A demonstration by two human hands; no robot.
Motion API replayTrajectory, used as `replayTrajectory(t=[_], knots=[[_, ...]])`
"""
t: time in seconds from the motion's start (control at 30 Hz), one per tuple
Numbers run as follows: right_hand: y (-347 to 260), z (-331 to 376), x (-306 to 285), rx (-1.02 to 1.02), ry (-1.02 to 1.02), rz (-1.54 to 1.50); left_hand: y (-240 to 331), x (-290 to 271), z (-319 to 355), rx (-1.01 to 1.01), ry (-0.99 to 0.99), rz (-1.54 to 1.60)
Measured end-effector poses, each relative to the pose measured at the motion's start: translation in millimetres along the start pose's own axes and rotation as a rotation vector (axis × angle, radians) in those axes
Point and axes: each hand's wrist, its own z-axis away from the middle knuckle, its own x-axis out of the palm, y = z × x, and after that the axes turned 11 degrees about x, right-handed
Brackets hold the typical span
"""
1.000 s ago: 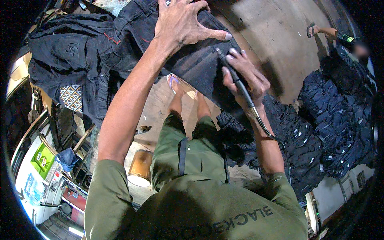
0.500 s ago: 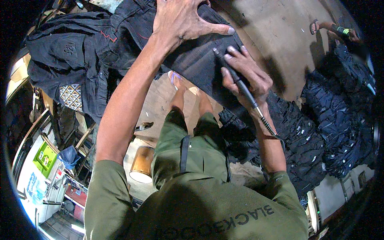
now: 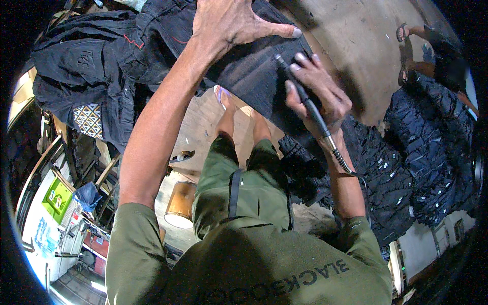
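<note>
My left hand (image 3: 229, 23) lies spread on a pair of black jeans (image 3: 249, 71), thumb stretched out to the right; its upper fingers run past the top edge of the view. The fingers of my right hand (image 3: 323, 96) wrap round a black pen-shaped corded handpiece (image 3: 306, 100). A metal spring sleeve covers the start of its cord, which runs down along my forearm. The handpiece's tip points up and left over the dark cloth, close to my left thumb. Whether it touches the cloth I cannot tell.
More black garments (image 3: 96, 56), one with a patterned patch (image 3: 88, 121), lie at the left. Heaps of dark clothes (image 3: 422, 152) fill the right. A person's sandaled foot (image 3: 402, 32) shows at the far right. A brown cylindrical container (image 3: 180, 203) stands beside my legs.
My right hand and the handpiece have shifted slightly to the right, with the tip a little higher. The left hand stays nearly in place. At the far right, the other person has shifted position.
</note>
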Motion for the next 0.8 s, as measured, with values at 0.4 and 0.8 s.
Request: replayTrajectory(t=[0.4, 0.8], knots=[[0.0, 0.7, 0.1, 0.005, 0.018, 0.001, -4.4, 7.6, 1.1, 0.018, 0.049, -0.047], [3.4, 2.7, -0.5, 0.044, 0.079, -0.019, -1.9, 0.7, 0.1, 0.006, 0.021, -0.001]])
